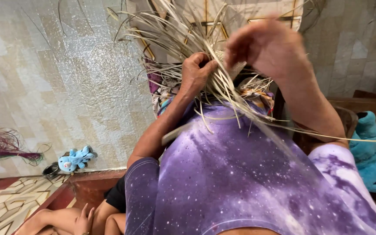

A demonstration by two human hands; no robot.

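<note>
Head view, left to right: the left hand (195,72) pinches the pale straw strips (183,37) tight above the purple shirt (240,174), keeping them bunched, while the blurred right hand (268,48) hovers beside them, its grip unclear.

The strips (183,39) fan out at the middle top, with the left hand (195,72) gripping them from the left and the right hand (266,45) raised just right of it, seemingly touching the bundle, though blur hides the contact. Below both hands lies the shirt (240,174), and a cloth (375,152) sits at the far right. Far left, a second bundle (1,150) lies on the floor (66,65), a toy (75,159) to its right beside a bowl (51,169).
</note>
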